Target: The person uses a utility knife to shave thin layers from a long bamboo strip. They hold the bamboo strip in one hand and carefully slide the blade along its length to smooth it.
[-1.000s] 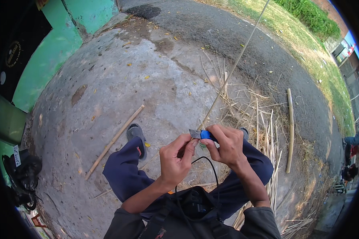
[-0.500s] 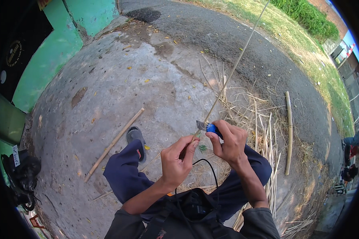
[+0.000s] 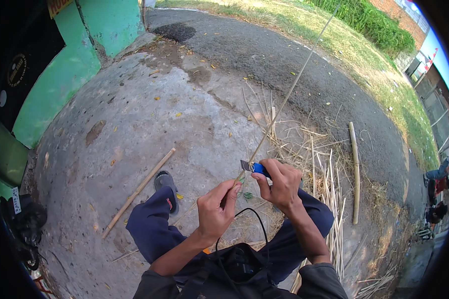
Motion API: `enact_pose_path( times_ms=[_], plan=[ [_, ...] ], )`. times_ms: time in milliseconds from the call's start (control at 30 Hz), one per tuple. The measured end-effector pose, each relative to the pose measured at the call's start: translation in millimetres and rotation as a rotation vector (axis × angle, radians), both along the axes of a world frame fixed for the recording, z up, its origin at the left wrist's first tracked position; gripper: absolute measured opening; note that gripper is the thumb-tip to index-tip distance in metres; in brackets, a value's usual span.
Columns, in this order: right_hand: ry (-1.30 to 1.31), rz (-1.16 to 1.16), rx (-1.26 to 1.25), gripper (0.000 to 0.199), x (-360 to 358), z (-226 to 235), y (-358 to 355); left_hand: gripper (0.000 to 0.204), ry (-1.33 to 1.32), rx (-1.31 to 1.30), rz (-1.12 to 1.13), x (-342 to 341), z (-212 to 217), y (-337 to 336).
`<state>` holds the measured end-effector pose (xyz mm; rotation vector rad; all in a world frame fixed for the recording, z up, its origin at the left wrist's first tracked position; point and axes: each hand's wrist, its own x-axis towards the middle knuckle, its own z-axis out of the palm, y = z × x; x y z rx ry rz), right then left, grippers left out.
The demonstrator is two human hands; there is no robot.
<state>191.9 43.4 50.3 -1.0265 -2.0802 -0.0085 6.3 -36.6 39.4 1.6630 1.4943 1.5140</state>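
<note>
My left hand (image 3: pixel 216 207) is closed, pinching the near end of a long thin bamboo strip (image 3: pixel 290 93). From there the strip slants up and away to the far right. My right hand (image 3: pixel 280 185) is wrapped round a blue-handled knife (image 3: pixel 259 170). Its short, broad blade (image 3: pixel 245 165) lies against the strip, just beyond my left fingertips. My right thumb rests near the strip beside the handle. Whether the blade's edge is cutting into the strip is too small to tell.
Split bamboo strips (image 3: pixel 336 219) and shavings (image 3: pixel 309 134) litter the ground at right. A bamboo pole (image 3: pixel 354 172) lies beyond them; a thinner pole (image 3: pixel 139 192) lies left of my sandal (image 3: pixel 165 183). A black cable (image 3: pixel 257 210) loops before my lap. A green wall (image 3: pixel 60 89) stands left.
The view has tilted slightly, so the ground and both hands appear a little lower and farther left. My grips on the strip and knife look the same.
</note>
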Motion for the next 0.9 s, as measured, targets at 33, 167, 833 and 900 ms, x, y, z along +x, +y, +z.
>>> enact_pose_path(
  times_ms=[33, 167, 833, 900],
  plan=[
    [-0.002, -0.001, 0.004, 0.029, -0.1, 0.6, -0.1, 0.011, -0.002, 0.004, -0.001, 0.0, 0.1, 0.2],
    [0.010, -0.028, 0.018, 0.025, 1.6, -1.0, 3.6, 0.010, -0.002, 0.001, -0.007, -0.7, 1.9, -0.1],
    [0.143, -0.351, 0.063, 0.020, 84.9, 10.0, 60.1, 0.007, 0.109, 0.006, -0.116, -24.1, -48.3, -39.4],
    [0.279, -0.479, -0.019, 0.027, 100.1, 12.7, 70.5, 0.007, 0.170, -0.023, -0.140, -39.6, -63.6, -50.4]
  ],
)
